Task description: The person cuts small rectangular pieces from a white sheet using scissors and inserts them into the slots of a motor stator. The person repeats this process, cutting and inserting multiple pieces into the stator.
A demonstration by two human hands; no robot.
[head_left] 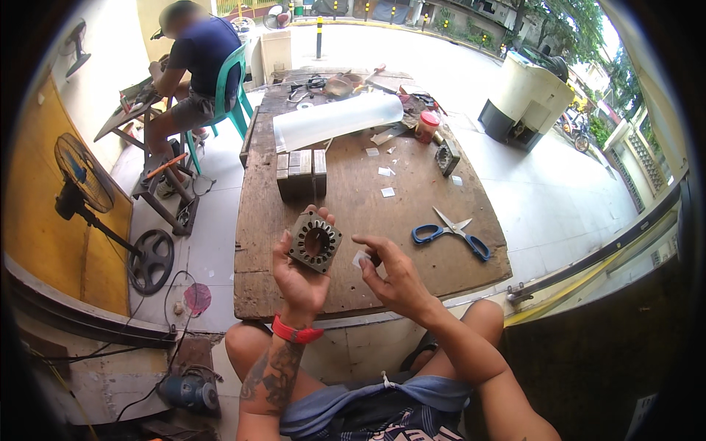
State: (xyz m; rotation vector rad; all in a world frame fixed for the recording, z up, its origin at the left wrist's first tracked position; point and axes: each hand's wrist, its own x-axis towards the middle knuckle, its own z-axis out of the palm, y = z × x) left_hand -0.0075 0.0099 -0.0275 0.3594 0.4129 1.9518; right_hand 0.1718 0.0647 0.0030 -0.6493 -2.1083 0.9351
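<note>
My left hand (303, 283) is wrapped round a square metal motor stator core (296, 248), whose round bore and ring of slots face up toward me. White slips line several of the slots. To its right, my right hand (397, 278) pinches a small piece of translucent plastic film (359, 259) between thumb and fingers, apart from the core. Blue-handled scissors (454, 232) lie spread on the wooden table (353, 290) to the right. Beyond my left hand stand grey metal blocks (301, 176) side by side. Small cut film pieces (387, 192) are scattered past my hands.
A roll of clear plastic sheet (338, 121) lies across the table's far part, near a red-lidded jar (426, 127) and another slotted core (447, 157). Left of the table, a person (198, 59) sits on a green chair (234, 88). A fan (84, 176) stands nearer, at left.
</note>
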